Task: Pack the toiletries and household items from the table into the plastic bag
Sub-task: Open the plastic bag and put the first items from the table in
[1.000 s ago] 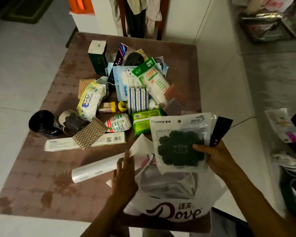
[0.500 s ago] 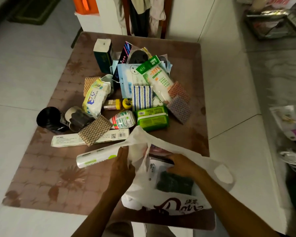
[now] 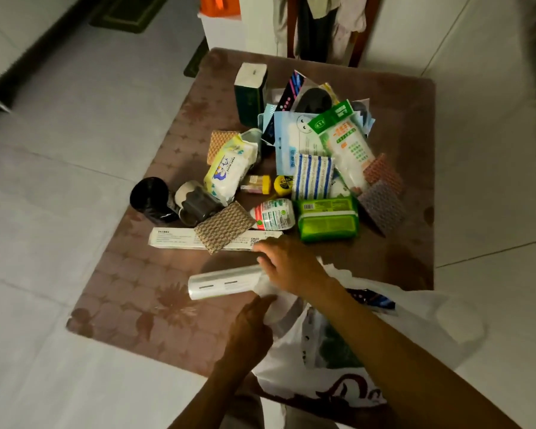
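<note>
The white plastic bag (image 3: pixel 440 317) with brown lettering hangs open at the table's near edge. A clear pack holding something dark green (image 3: pixel 334 348) lies inside it, and a dark packet (image 3: pixel 372 297) shows at its mouth. My left hand (image 3: pixel 254 323) pinches the bag's left rim. My right hand (image 3: pixel 288 264) reaches out palm down, fingers spread, over the right end of a clear plastic roll (image 3: pixel 223 281); its fingertips touch the end of a long white box (image 3: pixel 180 238). I see nothing lifted in that hand.
The brown table (image 3: pixel 143 292) carries a heap of items: a green soap pack (image 3: pixel 328 218), wet wipes (image 3: pixel 229 168), a striped cloth (image 3: pixel 311 176), scouring pads, a black cup (image 3: pixel 149 196) and a green box (image 3: pixel 249 94). Tiled floor surrounds the table. Clothes hang behind it.
My right hand dropped the green-filled pack into the bag, came out, and moved left and forward over the clear roll. My left hand kept hold of the bag's rim.
</note>
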